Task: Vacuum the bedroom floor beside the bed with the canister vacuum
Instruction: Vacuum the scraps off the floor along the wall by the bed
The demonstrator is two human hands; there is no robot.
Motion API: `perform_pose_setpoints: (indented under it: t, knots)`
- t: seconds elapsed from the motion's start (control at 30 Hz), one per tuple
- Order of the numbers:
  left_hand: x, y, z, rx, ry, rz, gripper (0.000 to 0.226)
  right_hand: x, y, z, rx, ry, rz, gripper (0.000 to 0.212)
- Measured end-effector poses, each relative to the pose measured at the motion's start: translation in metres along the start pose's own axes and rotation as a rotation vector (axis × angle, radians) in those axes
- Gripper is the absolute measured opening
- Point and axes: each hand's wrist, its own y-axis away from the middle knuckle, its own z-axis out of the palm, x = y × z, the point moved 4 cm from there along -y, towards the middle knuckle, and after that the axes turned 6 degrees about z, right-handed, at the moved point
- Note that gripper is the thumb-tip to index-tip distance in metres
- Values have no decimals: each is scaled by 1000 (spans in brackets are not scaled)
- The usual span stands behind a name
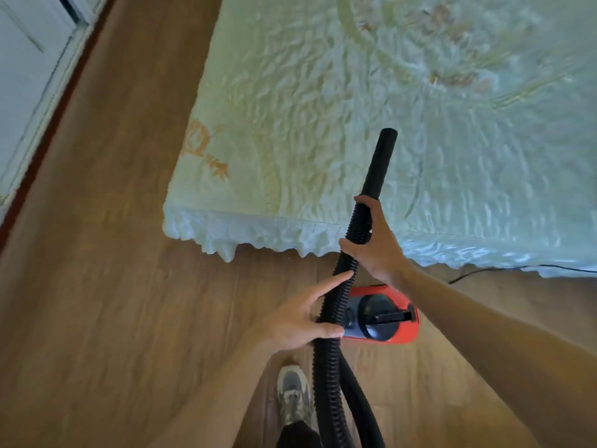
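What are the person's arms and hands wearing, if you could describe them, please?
The left hand and right hand wear no gloves, and no ring, watch or bracelet shows. The arms behind them are uncovered too, with no sleeves in view up to the frame edge.

Canister vacuum (384, 315) on floor (106, 286) beside bed (323, 124)

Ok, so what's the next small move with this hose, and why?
Probably tip the nozzle down to the floor. The right hand grips the hose just below it, the left hand holds lower, yet the tip points up over the bed, away from the floor it should clean.
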Motion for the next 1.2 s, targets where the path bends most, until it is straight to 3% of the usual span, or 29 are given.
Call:
perform_pose_setpoints:
  t: [0.33,0.67,0.77,1.2]
  knots:
    - [1,-81,105,-254,-184,-114,87,108,65,-126,306,-227,242,70]
    - [-41,-94,198,-528,-422,-86,84,196,162,-156,561,-387,519,68]
    - [-52,-92,218,-592,-382,-107,81,215,183,-160,605,-382,586,69]
    - [-108,-139,321,-587,-330,-178,84,323,211,-211,652,-503,714,67]
